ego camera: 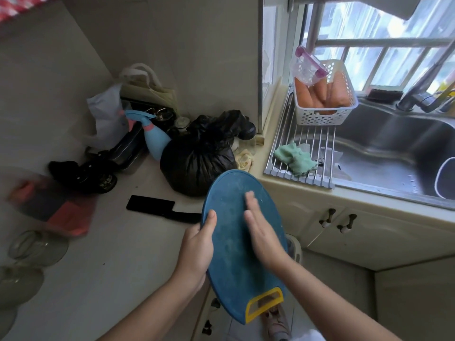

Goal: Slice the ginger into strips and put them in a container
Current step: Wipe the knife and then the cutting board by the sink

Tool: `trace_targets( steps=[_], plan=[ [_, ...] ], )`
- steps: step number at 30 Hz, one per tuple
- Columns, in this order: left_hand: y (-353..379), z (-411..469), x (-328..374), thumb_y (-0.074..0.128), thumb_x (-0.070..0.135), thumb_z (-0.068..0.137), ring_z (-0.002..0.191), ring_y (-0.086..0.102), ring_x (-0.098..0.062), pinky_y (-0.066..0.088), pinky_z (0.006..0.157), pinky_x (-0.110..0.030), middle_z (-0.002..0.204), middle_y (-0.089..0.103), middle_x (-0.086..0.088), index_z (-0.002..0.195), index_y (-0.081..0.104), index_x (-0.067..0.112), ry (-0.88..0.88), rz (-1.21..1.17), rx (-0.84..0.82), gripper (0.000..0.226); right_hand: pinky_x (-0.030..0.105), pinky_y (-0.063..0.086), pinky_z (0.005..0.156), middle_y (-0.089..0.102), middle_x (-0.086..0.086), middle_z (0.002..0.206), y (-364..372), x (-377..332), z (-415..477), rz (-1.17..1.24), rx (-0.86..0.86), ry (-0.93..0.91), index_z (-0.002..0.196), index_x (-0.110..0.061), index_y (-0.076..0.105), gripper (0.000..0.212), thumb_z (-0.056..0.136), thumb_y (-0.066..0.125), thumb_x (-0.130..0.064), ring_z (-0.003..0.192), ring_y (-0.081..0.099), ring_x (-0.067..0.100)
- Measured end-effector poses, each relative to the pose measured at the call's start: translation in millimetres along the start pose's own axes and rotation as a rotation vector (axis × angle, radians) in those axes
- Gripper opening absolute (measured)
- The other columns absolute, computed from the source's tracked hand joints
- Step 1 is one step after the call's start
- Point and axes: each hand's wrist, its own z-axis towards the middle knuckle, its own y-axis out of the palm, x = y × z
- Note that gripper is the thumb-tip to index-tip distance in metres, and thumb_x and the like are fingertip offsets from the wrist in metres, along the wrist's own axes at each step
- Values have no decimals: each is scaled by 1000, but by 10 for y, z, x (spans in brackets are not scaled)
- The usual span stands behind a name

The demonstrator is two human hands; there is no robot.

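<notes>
A blue oval cutting board [229, 244] with a yellow handle at its near end is tilted up off the counter's edge. My left hand [197, 249] grips its left rim, thumb on the top face. My right hand [261, 232] lies flat on the board's surface with straight fingers, slightly blurred. A black cleaver [162, 209] lies on the counter just left of the board. No ginger shows on the board or the counter.
A tied black bag [197, 158], a blue spray bottle [154, 139] and bags crowd the counter corner. Glass bowls [37, 247] sit at the left. A drying rack with a green cloth [295, 158] and a white basket [327, 116] of carrots spans the sink [384, 153].
</notes>
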Motion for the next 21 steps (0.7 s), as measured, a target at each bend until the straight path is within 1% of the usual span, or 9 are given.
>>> trace_targets(
  steps=[3, 7, 9, 11, 13, 15, 17, 19, 21],
  plan=[
    [38, 5, 25, 47, 33, 98, 95, 70, -19, 51, 94, -46, 99, 74, -3, 103, 70, 13, 16, 17, -4, 31, 11, -1, 115, 4, -26, 155, 83, 18, -12, 30, -63, -129, 147, -40, 12, 45, 103, 24, -39, 141, -2, -13],
    [20, -45, 44, 46, 36, 97, 89, 71, -21, 54, 88, -46, 93, 75, -4, 99, 71, 12, 20, 39, -31, 35, 22, 1, 117, 4, -4, 161, -256, 474, 185, 85, 79, 320, 153, -19, 10, 53, 104, 19, -39, 146, 3, 6],
    [24, -50, 52, 46, 37, 97, 91, 71, -21, 53, 89, -47, 94, 75, -3, 98, 72, 14, 34, 46, -36, 35, 25, 4, 117, 4, -2, 161, -386, 608, 188, 47, 108, 452, 154, -15, 10, 57, 104, 19, -42, 147, 4, 11],
    [42, -32, 46, 46, 37, 97, 93, 70, -22, 52, 91, -48, 95, 74, -3, 98, 72, 14, 37, 30, -23, 34, 25, 3, 118, 1, -6, 161, -378, 540, 153, 15, 142, 379, 154, -18, 8, 56, 104, 21, -41, 147, 3, 8],
    [81, -23, 41, 46, 35, 97, 94, 70, -22, 51, 92, -49, 96, 74, -4, 100, 71, 12, 30, 9, -18, 33, 19, 1, 117, 1, -17, 159, -294, 314, 71, -1, 135, 145, 153, -27, 9, 53, 104, 25, -39, 146, 0, -1],
    [115, -27, 33, 46, 32, 98, 98, 69, -21, 50, 95, -49, 101, 74, -4, 105, 70, 12, 36, -3, -23, 32, 14, 1, 116, 4, -23, 158, -153, 48, -67, -47, 44, -116, 151, -34, 13, 50, 103, 28, -41, 144, 0, -7],
    [130, -39, 47, 44, 30, 99, 101, 68, -18, 48, 98, -47, 105, 73, -2, 109, 69, 13, 48, -9, -30, 31, 12, 2, 116, 6, -21, 159, -25, -82, -202, -108, -58, -272, 149, -38, 13, 50, 101, 27, -44, 144, 0, -6],
    [128, -49, 69, 44, 29, 99, 100, 68, -20, 48, 98, -47, 105, 73, -4, 109, 69, 11, 50, -26, -23, 32, 13, 2, 116, 7, -22, 158, 14, 13, -230, -94, -63, -283, 148, -40, 14, 48, 101, 26, -43, 144, 1, -6],
    [106, -60, 86, 45, 31, 99, 95, 70, -25, 51, 92, -49, 99, 73, -8, 104, 70, 8, 36, -52, 4, 35, 16, 3, 117, 8, -28, 155, -51, 269, -161, 6, 19, -118, 145, -44, 15, 43, 103, 27, -43, 143, 3, -7]
  ],
)
